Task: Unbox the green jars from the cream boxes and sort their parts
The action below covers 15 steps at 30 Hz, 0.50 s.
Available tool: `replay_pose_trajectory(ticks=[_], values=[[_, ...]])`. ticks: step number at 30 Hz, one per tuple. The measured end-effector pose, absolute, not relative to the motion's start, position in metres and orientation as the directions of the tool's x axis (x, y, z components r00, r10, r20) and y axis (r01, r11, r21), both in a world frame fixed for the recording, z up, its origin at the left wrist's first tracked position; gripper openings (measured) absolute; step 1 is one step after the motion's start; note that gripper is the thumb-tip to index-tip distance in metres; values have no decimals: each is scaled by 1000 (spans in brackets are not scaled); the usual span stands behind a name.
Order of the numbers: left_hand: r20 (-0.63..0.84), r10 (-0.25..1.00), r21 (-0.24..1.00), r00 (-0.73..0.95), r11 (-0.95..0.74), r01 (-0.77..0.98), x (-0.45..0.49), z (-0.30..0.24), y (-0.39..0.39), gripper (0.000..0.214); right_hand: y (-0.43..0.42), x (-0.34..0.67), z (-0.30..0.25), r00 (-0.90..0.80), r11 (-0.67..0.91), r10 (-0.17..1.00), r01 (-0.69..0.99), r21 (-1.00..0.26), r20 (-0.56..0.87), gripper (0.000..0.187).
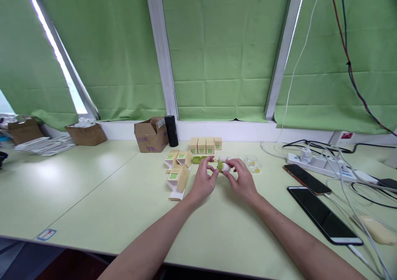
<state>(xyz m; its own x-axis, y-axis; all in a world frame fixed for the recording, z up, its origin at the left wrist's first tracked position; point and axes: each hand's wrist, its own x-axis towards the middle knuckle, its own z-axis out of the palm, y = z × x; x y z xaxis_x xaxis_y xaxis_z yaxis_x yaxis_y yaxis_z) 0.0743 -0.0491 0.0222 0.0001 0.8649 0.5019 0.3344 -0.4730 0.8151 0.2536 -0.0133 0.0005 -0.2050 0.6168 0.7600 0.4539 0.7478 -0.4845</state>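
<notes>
Holding a green-and-white piece (223, 167)
Left hand (204, 178) and right hand (243, 180) are gripping it with curled fingers (209, 159), boxes (183, 177) sitting to the left.

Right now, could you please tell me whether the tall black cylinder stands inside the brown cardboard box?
No, the black cylinder stands outside, right of the brown cardboard box.

You have bright, even light. Daylight burns out white in the left window gap (75, 96), leaving glare on the tabletop (66, 162) beyond. Wide-angle distortion tilts your outer window frames (70, 65); the small green-and-white piece (226, 168) lacks crisp detail.
</notes>
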Motion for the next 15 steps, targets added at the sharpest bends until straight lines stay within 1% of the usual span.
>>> replay_pose_trajectory(ticks=[4,6,10,15], values=[[458,887,849,57,-455,270,75,19,-49,40,-17,254,2,-301,781,513,553,-291,804,28],[435,896,872,89,-444,207,76,19,-49,38,-19,253,4,-341,787,485,572,-231,805,29],[410,905,903,114,-420,94,78,18,-49,41,-20,253,6,-373,793,485,570,-218,791,37],[412,906,907,101,-418,46,79,18,-48,39,-19,253,6,-397,803,480,558,-210,782,43]])
